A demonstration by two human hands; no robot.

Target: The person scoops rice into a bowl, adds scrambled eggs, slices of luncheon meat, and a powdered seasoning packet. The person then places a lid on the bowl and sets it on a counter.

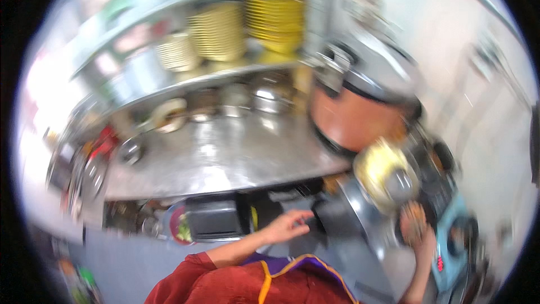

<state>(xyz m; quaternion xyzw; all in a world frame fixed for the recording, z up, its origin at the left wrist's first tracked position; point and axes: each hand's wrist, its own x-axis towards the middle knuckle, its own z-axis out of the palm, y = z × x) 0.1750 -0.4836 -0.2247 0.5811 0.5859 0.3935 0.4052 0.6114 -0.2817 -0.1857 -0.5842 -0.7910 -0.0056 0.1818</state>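
My left hand (pixel 288 226) hangs over the counter's front side with its fingers apart, holding nothing. It is nearest to a black container (pixel 332 214). My right hand (pixel 426 241) reaches to a small dark round dish (pixel 412 214) with orange-brown contents at the right. Its fingers overlap the dish's near edge, but motion blur hides whether they grip it. Just beyond the dish is a metal bowl (pixel 382 171) heaped with yellow food, with a round metal piece, perhaps a ladle head (pixel 399 184), on it. A light-blue device with red lit digits (pixel 441 263) lies right of my right hand.
A large orange-brown pot (pixel 360 115) with a metal lid stands at the back right. Stacked yellow plates (pixel 274 22) fill a shelf above the steel counter (pixel 225 169). Metal containers (pixel 235 100) line its back. Below its front edge sits a black tray (pixel 216 219) beside a bowl with greens (pixel 183 228).
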